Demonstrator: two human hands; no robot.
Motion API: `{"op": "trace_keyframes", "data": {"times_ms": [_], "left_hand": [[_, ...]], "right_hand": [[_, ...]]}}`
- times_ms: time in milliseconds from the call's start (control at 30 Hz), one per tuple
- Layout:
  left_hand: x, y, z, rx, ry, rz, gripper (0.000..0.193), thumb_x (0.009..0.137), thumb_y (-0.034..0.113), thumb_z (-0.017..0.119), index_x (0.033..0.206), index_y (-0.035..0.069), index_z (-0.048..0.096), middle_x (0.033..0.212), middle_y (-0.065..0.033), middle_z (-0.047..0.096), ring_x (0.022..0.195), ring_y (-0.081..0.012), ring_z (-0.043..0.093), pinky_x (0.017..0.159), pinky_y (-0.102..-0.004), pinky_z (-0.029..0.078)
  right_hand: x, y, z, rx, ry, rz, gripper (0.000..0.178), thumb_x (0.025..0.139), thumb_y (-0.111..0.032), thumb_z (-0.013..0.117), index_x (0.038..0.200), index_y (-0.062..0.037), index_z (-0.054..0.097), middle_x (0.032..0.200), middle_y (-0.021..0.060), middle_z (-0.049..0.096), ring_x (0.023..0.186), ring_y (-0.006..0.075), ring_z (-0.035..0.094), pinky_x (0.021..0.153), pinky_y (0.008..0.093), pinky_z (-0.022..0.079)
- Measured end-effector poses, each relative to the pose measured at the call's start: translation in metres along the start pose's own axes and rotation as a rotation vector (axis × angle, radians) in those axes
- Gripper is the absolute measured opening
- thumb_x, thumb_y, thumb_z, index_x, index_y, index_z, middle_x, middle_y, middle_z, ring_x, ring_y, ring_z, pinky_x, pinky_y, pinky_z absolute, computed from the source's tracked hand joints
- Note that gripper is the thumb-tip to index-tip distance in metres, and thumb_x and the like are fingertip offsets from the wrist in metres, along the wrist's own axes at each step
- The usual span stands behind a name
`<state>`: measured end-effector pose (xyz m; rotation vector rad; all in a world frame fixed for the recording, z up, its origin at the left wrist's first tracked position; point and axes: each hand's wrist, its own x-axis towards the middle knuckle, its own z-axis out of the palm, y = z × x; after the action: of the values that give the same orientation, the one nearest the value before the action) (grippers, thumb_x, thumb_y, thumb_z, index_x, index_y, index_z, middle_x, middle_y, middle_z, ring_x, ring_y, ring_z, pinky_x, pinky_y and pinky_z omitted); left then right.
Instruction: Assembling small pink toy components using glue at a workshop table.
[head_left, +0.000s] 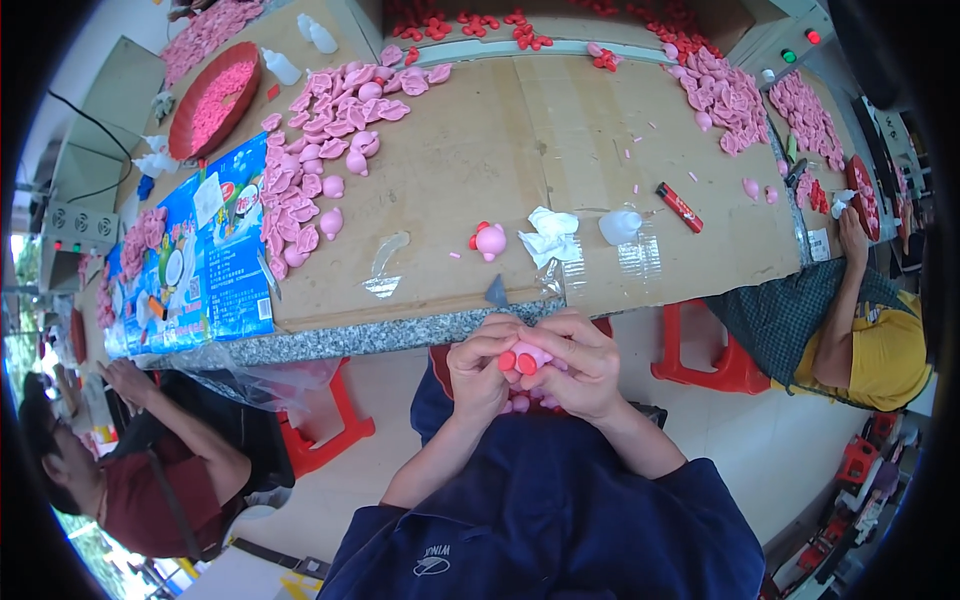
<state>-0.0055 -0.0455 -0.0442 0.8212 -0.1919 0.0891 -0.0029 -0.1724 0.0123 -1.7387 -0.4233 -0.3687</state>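
Just off the near edge of the table, my left hand and my right hand meet around a small pink figure with red round feet. Fingers of both hands pinch it from either side, and the feet face up and left. More pink pieces show below my hands, over my lap. On the table ahead lies a pink and red figure, beside a crumpled white tissue. A small white bottle and a red and black marker-like tube lie farther right.
Heaps of pink soft pieces cover the table's left, with another pile at the right. A red bowl holds pink bits. Red pieces lie on the far shelf. People sit at both sides, near red stools.
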Motion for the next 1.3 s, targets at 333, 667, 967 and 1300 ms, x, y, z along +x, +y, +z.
{"op": "trace_keyframes", "data": {"times_ms": [333, 667, 967, 1300], "left_hand": [[0.005, 0.011, 0.003, 0.368, -0.078, 0.133, 0.024, 0.064, -0.011, 0.064, 0.084, 0.002, 0.066, 0.087, -0.0104, 0.066, 0.088, -0.0258, 0.058, 0.079, -0.0352, 0.047], [0.005, 0.012, 0.007, 0.433, -0.076, 0.106, 0.024, 0.068, -0.008, 0.064, 0.090, 0.001, 0.065, 0.090, -0.0101, 0.065, 0.087, -0.0239, 0.058, 0.078, -0.0337, 0.048], [-0.002, 0.039, 0.015, 0.053, 0.261, -0.484, 0.025, 0.081, -0.004, 0.060, 0.106, -0.003, 0.059, 0.095, -0.0103, 0.064, 0.082, -0.0114, 0.061, 0.075, -0.0216, 0.049], [0.007, 0.048, 0.014, 0.168, 0.075, -0.580, 0.029, 0.080, -0.005, 0.060, 0.110, -0.003, 0.058, 0.102, -0.0146, 0.063, 0.090, -0.0159, 0.062, 0.080, -0.0263, 0.050]], "right_hand": [[-0.013, 0.026, -0.005, 0.239, -0.012, 0.009, 0.043, 0.064, -0.018, 0.074, 0.102, -0.0013, 0.065, 0.087, 0.0088, 0.063, 0.077, 0.0208, 0.058, 0.068, 0.0296, 0.047], [-0.018, 0.027, -0.002, 0.237, 0.049, 0.034, 0.041, 0.070, -0.025, 0.072, 0.103, -0.0012, 0.065, 0.088, 0.0093, 0.063, 0.078, 0.0201, 0.058, 0.069, 0.0292, 0.046], [-0.010, 0.006, -0.010, 0.023, 0.070, 0.198, 0.026, 0.072, -0.002, 0.068, 0.098, 0.0015, 0.066, 0.093, 0.0125, 0.063, 0.083, 0.0206, 0.060, 0.073, 0.0282, 0.048], [0.006, -0.010, -0.031, 0.102, -0.139, 0.459, 0.023, 0.074, 0.002, 0.065, 0.097, 0.0018, 0.066, 0.092, 0.0122, 0.064, 0.078, 0.0132, 0.060, 0.066, 0.0224, 0.048]]}}
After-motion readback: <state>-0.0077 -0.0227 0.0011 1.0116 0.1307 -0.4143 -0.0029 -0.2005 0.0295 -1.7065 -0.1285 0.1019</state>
